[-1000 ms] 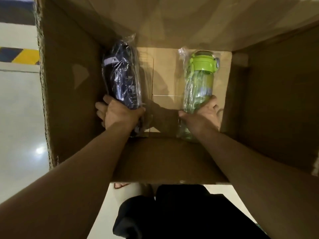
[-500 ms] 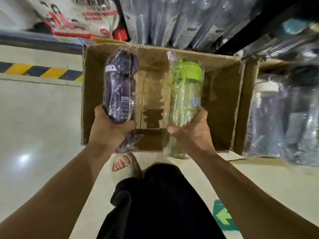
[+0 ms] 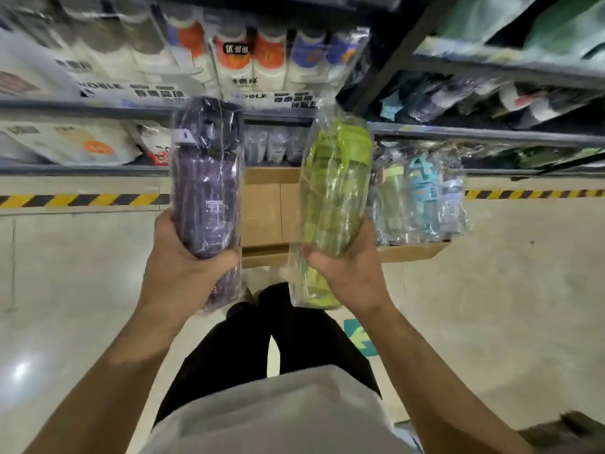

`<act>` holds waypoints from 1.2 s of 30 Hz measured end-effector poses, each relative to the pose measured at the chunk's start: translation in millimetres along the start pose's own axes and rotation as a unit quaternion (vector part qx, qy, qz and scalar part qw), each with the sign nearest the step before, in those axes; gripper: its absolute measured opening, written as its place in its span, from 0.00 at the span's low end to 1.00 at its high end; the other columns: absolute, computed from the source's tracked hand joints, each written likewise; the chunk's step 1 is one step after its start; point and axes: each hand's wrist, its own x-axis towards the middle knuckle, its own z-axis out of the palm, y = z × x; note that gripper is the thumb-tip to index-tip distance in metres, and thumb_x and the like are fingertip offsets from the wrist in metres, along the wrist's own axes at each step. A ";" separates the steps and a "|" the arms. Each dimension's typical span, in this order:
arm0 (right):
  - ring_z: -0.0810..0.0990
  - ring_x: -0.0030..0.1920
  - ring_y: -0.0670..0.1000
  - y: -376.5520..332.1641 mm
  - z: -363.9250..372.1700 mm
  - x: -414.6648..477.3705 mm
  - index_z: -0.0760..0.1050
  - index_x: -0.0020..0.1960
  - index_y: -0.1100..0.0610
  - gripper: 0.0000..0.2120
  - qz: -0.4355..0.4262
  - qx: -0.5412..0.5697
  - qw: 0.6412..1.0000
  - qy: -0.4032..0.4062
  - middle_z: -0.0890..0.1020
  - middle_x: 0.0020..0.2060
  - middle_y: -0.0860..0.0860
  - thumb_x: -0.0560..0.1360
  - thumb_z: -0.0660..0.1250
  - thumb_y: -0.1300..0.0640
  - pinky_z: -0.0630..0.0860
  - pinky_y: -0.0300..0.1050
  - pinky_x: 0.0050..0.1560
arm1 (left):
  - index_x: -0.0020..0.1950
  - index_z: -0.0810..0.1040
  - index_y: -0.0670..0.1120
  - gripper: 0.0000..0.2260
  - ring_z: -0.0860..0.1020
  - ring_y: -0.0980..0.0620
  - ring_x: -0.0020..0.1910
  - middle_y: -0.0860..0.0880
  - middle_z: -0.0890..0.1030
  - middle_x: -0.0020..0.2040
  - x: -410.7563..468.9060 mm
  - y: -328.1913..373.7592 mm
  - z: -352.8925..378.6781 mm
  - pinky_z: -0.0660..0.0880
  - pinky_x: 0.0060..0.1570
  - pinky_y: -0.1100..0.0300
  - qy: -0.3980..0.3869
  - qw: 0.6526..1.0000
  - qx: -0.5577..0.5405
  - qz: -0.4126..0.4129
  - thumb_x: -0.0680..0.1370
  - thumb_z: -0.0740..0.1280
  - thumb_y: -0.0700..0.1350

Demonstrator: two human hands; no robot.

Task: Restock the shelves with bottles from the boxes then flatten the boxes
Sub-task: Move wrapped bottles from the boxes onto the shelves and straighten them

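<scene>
Purple bottle [image 3: 206, 191] gripped by left hand [image 3: 183, 267], green bottle [image 3: 334, 191] by right hand [image 3: 350, 273]; held apart above open box [image 3: 265, 211], shelf edge [image 3: 484, 132] near.

I take this for a shop aisle or its stockroom. Metal shelves [image 3: 491, 134] run across the top of my view, crammed with rows of printed packs [image 3: 234, 60]. Yellow-and-black tape [image 3: 82, 199] lines the smooth pale floor [image 3: 507, 290] below them, and a green arrow [image 3: 361, 342] is stuck to it. Open boxes [image 3: 262, 214] sit against the shelving, one holding plastic-wrapped bottles [image 3: 422, 198].
</scene>
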 end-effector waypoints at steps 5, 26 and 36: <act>0.81 0.59 0.40 -54.0 -35.6 -82.3 0.65 0.72 0.47 0.43 -0.063 0.026 0.997 0.045 0.81 0.59 0.37 0.64 0.83 0.48 0.79 0.33 0.54 | 0.62 0.65 0.67 0.37 0.76 0.78 0.46 0.78 0.77 0.49 -65.9 69.2 -30.6 0.71 0.43 0.67 -0.011 0.997 0.017 0.080 0.62 0.83 0.53; 0.82 0.55 0.36 -92.7 -370.4 -179.1 0.62 0.66 0.35 0.40 -0.255 0.076 0.938 0.223 0.79 0.56 0.30 0.67 0.84 0.54 0.78 0.29 0.49 | 0.52 0.64 0.75 0.32 0.76 0.78 0.45 0.77 0.76 0.48 -236.9 305.1 161.8 0.71 0.43 0.66 -0.052 0.943 0.013 0.329 0.65 0.84 0.55; 0.80 0.60 0.37 -117.0 -537.5 -165.5 0.61 0.74 0.40 0.45 -0.301 0.076 0.910 0.275 0.78 0.60 0.31 0.66 0.83 0.46 0.79 0.31 0.55 | 0.55 0.64 0.73 0.30 0.76 0.77 0.48 0.77 0.75 0.52 -291.1 423.7 282.0 0.71 0.43 0.66 -0.059 0.897 -0.020 0.438 0.65 0.82 0.58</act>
